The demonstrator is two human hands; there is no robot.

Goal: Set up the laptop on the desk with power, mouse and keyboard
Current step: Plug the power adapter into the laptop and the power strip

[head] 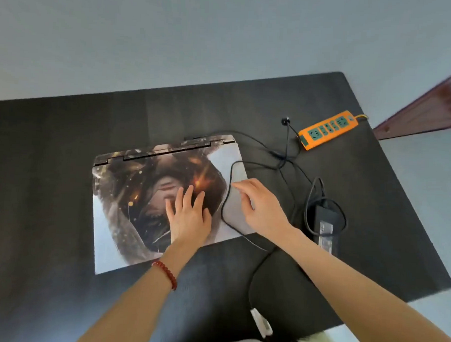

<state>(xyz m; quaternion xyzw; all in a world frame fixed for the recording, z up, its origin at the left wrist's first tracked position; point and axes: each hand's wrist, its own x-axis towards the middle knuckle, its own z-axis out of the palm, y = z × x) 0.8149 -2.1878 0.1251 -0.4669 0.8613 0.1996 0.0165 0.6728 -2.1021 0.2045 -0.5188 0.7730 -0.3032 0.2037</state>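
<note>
Desk [64, 163]: dark, matt top with a faint wood-like grain. Laptop [129, 218]: closed lid covered by a smooth printed skin with a slight sheen. Power strip [327, 129]: orange plastic body, green socket faces, smooth. Power adapter [325, 227]: black plastic brick, matt, with a pale label. Cable [226, 196]: black, smooth sheath, rubbery in look. Bracelet [167, 273]: glossy red beads.

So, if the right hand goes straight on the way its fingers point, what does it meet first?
Probably the black cable looped across the closed laptop. The right hand has its fingers aimed left at that loop, very close; whether they already touch it is unclear.
</note>
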